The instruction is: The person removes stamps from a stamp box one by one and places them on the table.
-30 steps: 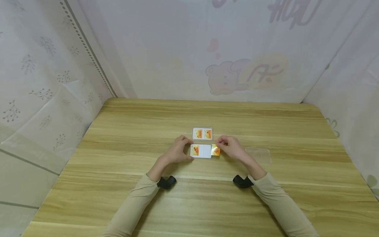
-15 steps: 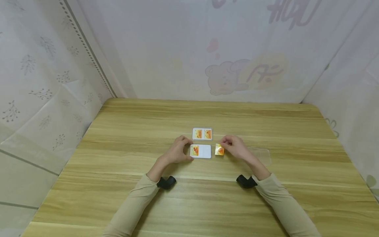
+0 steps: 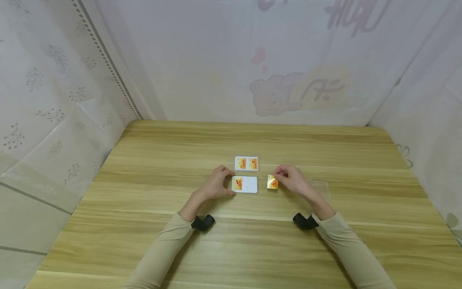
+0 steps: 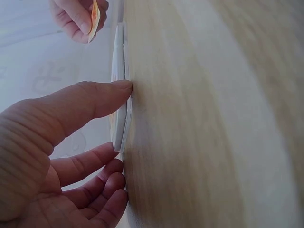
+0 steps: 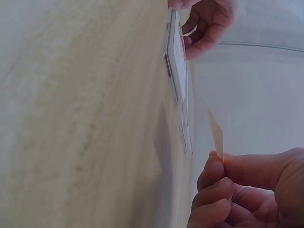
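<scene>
Yellow-orange card (image 3: 272,184): pinched between thumb and fingertips of the right hand (image 3: 291,179), raised off the table (image 3: 231,249). Change: one second ago it met the white holder (image 3: 250,184) at the 3 o'clock edge; it is now farther toward 3 o'clock, with a gap between. Effect: card and holder appear fully separated; the holder's 3 o'clock half is plain white, its 9 o'clock half bears a picture (image 3: 237,184). Left hand (image 3: 214,184), at 9 o'clock: thumb and forefinger grip the holder's edges. Surroundings, clocked from the holder: second holder (image 3: 247,163), 12 o'clock; clear cover (image 3: 322,188), 3 o'clock, partly hidden by the right forearm (image 3: 319,204); black wrist fittings (image 3: 203,223), 4 and 8 o'clock.
</scene>
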Demonstrator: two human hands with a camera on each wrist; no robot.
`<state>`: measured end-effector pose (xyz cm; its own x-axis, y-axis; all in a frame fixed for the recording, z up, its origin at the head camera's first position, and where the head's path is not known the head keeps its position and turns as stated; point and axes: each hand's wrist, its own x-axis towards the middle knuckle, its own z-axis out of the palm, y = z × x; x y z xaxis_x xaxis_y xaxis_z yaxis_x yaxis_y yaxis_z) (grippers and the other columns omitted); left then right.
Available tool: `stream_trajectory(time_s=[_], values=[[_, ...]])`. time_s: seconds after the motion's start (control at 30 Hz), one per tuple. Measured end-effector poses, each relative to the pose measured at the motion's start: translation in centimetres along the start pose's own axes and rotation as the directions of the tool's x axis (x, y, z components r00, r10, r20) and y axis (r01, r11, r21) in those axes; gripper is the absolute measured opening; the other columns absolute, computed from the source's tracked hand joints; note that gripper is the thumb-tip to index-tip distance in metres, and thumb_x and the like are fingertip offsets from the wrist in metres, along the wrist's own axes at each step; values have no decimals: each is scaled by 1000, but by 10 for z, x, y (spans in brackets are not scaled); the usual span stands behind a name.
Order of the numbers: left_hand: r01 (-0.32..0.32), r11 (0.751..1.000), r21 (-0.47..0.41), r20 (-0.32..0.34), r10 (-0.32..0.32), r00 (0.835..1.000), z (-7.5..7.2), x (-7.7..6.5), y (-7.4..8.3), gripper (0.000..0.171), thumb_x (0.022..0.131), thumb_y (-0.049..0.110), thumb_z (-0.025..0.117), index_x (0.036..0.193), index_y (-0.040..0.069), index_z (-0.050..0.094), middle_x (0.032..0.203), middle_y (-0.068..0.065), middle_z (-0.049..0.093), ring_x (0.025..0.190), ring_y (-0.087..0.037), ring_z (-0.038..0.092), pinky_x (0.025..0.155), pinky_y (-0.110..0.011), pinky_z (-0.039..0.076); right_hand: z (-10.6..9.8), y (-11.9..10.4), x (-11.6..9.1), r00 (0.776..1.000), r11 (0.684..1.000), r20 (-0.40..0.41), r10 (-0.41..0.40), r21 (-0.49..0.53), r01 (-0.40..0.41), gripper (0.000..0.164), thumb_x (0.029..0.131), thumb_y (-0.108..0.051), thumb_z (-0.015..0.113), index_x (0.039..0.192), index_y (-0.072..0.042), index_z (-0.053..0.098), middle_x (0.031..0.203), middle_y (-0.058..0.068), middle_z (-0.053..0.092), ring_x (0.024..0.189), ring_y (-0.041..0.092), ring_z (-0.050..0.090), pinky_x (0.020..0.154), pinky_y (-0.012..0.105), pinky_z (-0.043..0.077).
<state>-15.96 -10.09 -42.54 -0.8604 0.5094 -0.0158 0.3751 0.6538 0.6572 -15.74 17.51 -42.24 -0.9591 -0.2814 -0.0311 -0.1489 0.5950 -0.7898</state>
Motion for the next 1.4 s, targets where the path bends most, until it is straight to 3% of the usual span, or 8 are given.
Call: stream_trajectory(time_s=[0.2, 0.63, 0.83, 1.4], values=[[-4, 1000, 7, -4, 4, 1000, 0, 0, 0, 56, 68, 10, 83, 115, -6, 58, 112, -16, 51, 109, -31, 45, 97, -44, 38, -3, 3, -2, 999, 999, 4, 38, 24, -38, 11, 91, -4, 57, 94, 5, 64, 79, 9, 59, 71, 15, 49, 61, 25, 41], [5, 1000, 8, 4, -5, 1000, -1, 0, 1, 56, 68, 10, 83, 115, -7, 58, 112, -16, 51, 110, -32, 44, 97, -44, 38, -11, 9, -6, 1000, 1000, 7, 10, 10, -10, 12, 91, -4, 57, 94, 5, 64, 78, 8, 61, 69, 15, 50, 60, 23, 42], [3, 1000, 4, 4, -3, 1000, -1, -1, 2, 55, 68, 10, 82, 115, -7, 58, 112, -17, 50, 110, -32, 44, 97, -44, 37, -14, 11, -8, 999, 999, 12, 38, 14, -38, 13, 92, -6, 57, 94, 5, 63, 78, 8, 60, 68, 15, 48, 56, 22, 40], [4, 1000, -2, 2, -4, 1000, 0, -1, 0, 55, 68, 11, 83, 115, -6, 58, 112, -16, 50, 109, -31, 44, 96, -44, 38, -16, 13, -8, 997, 991, 40, 70, -114, -65, 7, 90, -3, 58, 90, 2, 63, 76, 8, 60, 67, 15, 50, 57, 25, 41]])
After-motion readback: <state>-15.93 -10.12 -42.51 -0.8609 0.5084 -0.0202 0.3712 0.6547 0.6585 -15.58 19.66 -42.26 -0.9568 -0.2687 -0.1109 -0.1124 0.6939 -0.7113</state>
